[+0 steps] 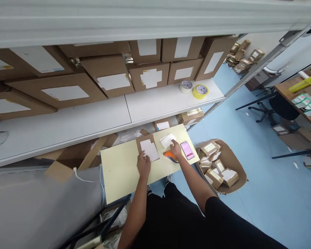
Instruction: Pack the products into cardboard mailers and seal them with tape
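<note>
A small flat cardboard box (139, 140) with white paper labels (150, 151) on its top lies on a pale yellow board. My left hand (144, 165) grips it at the lower left edge, fingers bent against the label. To the right, my right hand (175, 149) pinches the edge of a small stack of white paper slips (167, 140). Just below that hand is an orange-handled tool (169, 154), partly covered, its kind unclear. A phone with a pink lit screen (187, 150) rests near the board's right end.
The yellow board (119, 173) stands before a grey shelf (98, 116) of labelled cardboard boxes (151, 76). Clear tape (186, 86) and yellow tape (200, 91) sit on the shelf. A large open carton (238, 166) of small parcels is on the floor at right.
</note>
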The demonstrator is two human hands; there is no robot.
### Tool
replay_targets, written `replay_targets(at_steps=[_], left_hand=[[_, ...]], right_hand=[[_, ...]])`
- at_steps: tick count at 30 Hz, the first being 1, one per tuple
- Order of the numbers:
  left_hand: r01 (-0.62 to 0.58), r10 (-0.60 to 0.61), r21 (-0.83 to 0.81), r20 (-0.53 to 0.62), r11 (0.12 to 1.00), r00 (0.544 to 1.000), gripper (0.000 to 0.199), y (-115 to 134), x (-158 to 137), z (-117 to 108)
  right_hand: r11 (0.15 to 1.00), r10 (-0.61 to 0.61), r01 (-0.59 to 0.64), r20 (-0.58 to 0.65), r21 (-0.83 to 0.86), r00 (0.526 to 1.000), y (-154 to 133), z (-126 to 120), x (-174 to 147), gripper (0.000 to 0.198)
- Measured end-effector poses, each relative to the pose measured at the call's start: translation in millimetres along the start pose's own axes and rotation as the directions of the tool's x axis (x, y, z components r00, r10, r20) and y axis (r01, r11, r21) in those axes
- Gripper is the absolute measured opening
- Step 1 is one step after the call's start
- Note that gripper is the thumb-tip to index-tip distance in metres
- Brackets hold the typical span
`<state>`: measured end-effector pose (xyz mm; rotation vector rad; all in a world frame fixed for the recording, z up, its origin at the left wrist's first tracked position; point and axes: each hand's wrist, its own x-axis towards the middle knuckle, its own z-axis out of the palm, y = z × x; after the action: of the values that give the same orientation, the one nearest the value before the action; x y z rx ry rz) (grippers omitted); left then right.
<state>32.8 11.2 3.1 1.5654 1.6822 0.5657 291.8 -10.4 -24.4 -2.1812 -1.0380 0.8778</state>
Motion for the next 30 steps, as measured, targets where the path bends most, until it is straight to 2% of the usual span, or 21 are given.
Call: replay_targets(at_steps=[3, 6, 9, 12, 14, 17, 19, 21, 23, 25, 27, 30], left_hand=[[-0.057, 0.067, -0.076, 0.139, 0.995, 0.988, 0.051, 49.6, 33.8, 50.5], [0.017, -0.037, 0.089, 0.235, 0.996, 0.971, 0.064, 79.2, 71.9, 106.3], [0.163, -0.246, 0.291, 0.278, 0.943, 0.929, 0.077, 82.5, 98.0, 142.8], [0.187, -0.284, 0.316, 0.296, 0.930, 0.912, 0.068, 73.9, 108.7, 156.2], [0.164, -0.255, 0.301, 0.295, 0.940, 0.921, 0.057, 69.1, 109.8, 157.3], [0.111, -0.189, 0.276, 0.276, 0.955, 0.942, 0.047, 66.7, 107.6, 153.8], [0.017, -0.075, 0.210, 0.273, 0.978, 0.959, 0.041, 68.1, 105.5, 148.4], [-0.091, 0.052, 0.121, 0.290, 0.988, 0.956, 0.032, 71.9, 103.4, 139.8], [-0.174, 0.150, 0.040, 0.335, 0.984, 0.930, 0.021, 78.6, 101.9, 127.7], [-0.246, 0.237, -0.032, 0.405, 0.969, 0.883, 0.010, 88.0, 101.1, 113.0], [-0.291, 0.295, -0.082, 0.467, 0.953, 0.834, 0.009, 99.5, 101.4, 96.8], [-0.306, 0.301, -0.083, 0.532, 0.949, 0.791, 0.023, 118.1, 103.8, 72.3]], right_hand=[[0.980, 0.003, 0.025, 0.139, -0.197, 0.990, 12.1, -6.9, 36.7, 0.060], [0.932, 0.054, 0.064, 0.311, -0.358, 0.949, 23.2, 0.8, 53.5, 0.065], [0.890, 0.067, 0.123, 0.392, -0.440, 0.917, 32.9, 9.8, 53.4, 0.067], [0.878, 0.012, 0.196, 0.429, -0.437, 0.903, 37.9, 14.6, 49.7, 0.066], [0.881, -0.018, 0.221, 0.436, -0.419, 0.900, 38.4, 16.2, 49.0, 0.065], [0.913, -0.021, 0.194, 0.432, -0.360, 0.902, 36.8, 15.3, 49.8, 0.062], [0.954, -0.030, 0.140, 0.379, -0.266, 0.925, 35.6, 10.2, 49.7, 0.060], [0.988, -0.056, 0.092, 0.262, -0.124, 0.963, 34.4, 0.4, 48.5, 0.062], [0.997, -0.078, 0.074, 0.144, 0.032, 0.986, 32.6, -13.3, 46.7, 0.066], [0.983, -0.081, 0.062, 0.103, 0.174, 0.991, 29.7, -29.0, 44.6, 0.066], [0.958, -0.062, 0.018, 0.144, 0.286, 0.988, 26.0, -44.8, 42.0, 0.057], [0.906, -0.042, -0.051, 0.208, 0.421, 0.977, 20.2, -66.6, 35.6, 0.039]])
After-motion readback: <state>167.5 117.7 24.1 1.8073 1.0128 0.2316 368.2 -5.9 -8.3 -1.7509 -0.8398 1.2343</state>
